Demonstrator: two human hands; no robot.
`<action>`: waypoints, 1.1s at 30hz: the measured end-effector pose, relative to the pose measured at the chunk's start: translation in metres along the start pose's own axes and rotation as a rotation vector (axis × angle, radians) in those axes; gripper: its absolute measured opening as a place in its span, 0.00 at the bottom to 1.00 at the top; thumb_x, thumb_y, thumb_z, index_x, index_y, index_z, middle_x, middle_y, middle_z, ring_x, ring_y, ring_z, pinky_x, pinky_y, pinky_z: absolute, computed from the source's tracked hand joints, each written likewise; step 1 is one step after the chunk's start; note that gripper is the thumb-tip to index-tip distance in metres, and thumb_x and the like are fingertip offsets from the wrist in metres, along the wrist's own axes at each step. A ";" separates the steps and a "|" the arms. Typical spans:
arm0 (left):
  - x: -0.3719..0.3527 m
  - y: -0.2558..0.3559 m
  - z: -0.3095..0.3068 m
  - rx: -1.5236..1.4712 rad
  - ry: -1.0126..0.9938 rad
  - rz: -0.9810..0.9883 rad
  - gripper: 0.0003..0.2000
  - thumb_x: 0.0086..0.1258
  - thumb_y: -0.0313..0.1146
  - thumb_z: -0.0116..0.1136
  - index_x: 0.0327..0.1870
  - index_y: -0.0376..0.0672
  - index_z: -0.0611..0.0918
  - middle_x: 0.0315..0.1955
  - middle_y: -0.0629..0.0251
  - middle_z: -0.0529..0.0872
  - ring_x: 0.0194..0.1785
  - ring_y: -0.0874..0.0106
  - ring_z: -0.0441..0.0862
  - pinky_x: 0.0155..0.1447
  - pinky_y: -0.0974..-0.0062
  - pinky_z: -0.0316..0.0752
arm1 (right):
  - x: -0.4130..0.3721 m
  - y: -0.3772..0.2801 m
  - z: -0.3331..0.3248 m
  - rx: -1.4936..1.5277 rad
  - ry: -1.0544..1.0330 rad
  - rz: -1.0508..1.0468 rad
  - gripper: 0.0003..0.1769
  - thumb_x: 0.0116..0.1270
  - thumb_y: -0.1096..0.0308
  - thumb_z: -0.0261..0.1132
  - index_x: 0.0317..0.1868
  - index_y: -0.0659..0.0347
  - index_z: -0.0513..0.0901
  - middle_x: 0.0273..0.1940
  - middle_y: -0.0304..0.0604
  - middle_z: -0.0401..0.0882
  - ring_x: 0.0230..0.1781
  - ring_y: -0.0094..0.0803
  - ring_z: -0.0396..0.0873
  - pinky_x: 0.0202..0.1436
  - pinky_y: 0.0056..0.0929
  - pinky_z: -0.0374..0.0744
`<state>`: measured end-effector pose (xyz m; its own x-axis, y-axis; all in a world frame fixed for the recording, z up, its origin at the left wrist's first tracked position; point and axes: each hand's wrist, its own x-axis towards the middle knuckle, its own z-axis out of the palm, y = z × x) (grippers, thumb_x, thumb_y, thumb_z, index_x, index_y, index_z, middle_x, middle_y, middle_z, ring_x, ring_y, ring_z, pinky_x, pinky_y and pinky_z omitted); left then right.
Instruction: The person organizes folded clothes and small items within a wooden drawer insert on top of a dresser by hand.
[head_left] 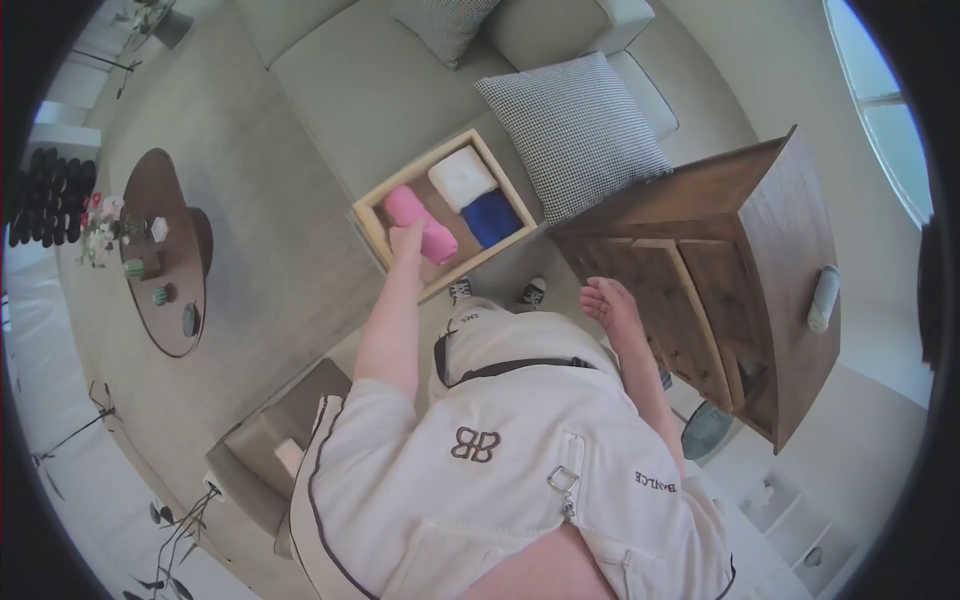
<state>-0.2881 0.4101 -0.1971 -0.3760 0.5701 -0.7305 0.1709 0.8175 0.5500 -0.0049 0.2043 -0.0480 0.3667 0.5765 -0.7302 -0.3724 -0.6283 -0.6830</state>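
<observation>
A light wooden drawer box rests at the edge of the grey sofa, with a rolled pink cloth, a folded white cloth and a folded dark blue cloth inside. My left hand reaches over the box's near left side and grips the pink cloth; part of its fingers is hidden. In front of the dark wooden cabinet, my right hand hangs in the air with its fingers curled together and nothing visible in them.
The sofa carries a checked cushion. The wooden cabinet stands close on the right, with a grey roll on its top. An oval table with plants is at the left; a brown chair stands at the lower left.
</observation>
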 end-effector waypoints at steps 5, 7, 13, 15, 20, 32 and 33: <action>0.006 -0.019 0.023 0.090 0.221 0.134 0.38 0.45 0.42 0.66 0.58 0.33 0.64 0.56 0.46 0.71 0.59 0.52 0.70 0.61 0.59 0.65 | -0.007 0.003 -0.006 0.008 0.032 -0.001 0.16 0.68 0.58 0.57 0.47 0.63 0.78 0.36 0.44 0.83 0.34 0.27 0.81 0.40 0.22 0.81; 0.001 -0.017 0.029 0.155 0.254 0.145 0.39 0.47 0.45 0.65 0.59 0.33 0.63 0.57 0.45 0.69 0.62 0.51 0.67 0.63 0.55 0.62 | -0.009 0.001 -0.006 0.008 0.050 0.011 0.16 0.68 0.59 0.57 0.47 0.62 0.78 0.36 0.44 0.82 0.34 0.28 0.81 0.41 0.22 0.81; 0.014 -0.017 0.036 0.258 0.290 0.145 0.35 0.46 0.42 0.62 0.56 0.36 0.64 0.54 0.45 0.71 0.58 0.49 0.70 0.58 0.51 0.66 | -0.010 0.008 -0.002 0.016 0.082 0.042 0.16 0.68 0.59 0.56 0.47 0.62 0.78 0.36 0.44 0.82 0.34 0.28 0.81 0.41 0.23 0.81; 0.014 -0.018 0.038 0.182 0.297 0.168 0.32 0.46 0.38 0.62 0.54 0.35 0.66 0.51 0.43 0.74 0.54 0.47 0.73 0.56 0.52 0.69 | -0.015 0.008 -0.002 -0.005 0.087 0.056 0.16 0.69 0.59 0.55 0.48 0.62 0.77 0.37 0.45 0.82 0.35 0.29 0.81 0.42 0.22 0.80; -0.007 -0.017 0.042 0.188 0.430 0.153 0.33 0.52 0.33 0.57 0.61 0.38 0.61 0.56 0.46 0.69 0.59 0.46 0.69 0.56 0.45 0.67 | -0.013 0.012 -0.004 0.055 0.105 0.043 0.15 0.68 0.59 0.56 0.46 0.62 0.78 0.36 0.44 0.82 0.33 0.28 0.80 0.40 0.23 0.80; 0.003 -0.010 0.020 1.475 0.157 0.905 0.15 0.56 0.42 0.52 0.44 0.55 0.82 0.50 0.67 0.78 0.64 0.66 0.61 0.65 0.62 0.51 | -0.013 0.013 0.005 0.063 0.111 0.051 0.15 0.68 0.59 0.57 0.46 0.62 0.78 0.36 0.44 0.81 0.34 0.29 0.81 0.40 0.24 0.81; 0.010 -0.008 0.016 1.503 0.155 0.912 0.14 0.56 0.42 0.51 0.43 0.56 0.83 0.49 0.67 0.78 0.63 0.67 0.62 0.64 0.63 0.51 | -0.013 0.012 0.006 0.062 0.111 0.054 0.15 0.68 0.59 0.57 0.46 0.61 0.78 0.36 0.44 0.81 0.34 0.29 0.81 0.40 0.24 0.81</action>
<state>-0.2786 0.4104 -0.2159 0.2484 0.9067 -0.3408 0.9361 -0.3151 -0.1560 -0.0189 0.1924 -0.0468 0.4352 0.4795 -0.7620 -0.4446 -0.6215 -0.6450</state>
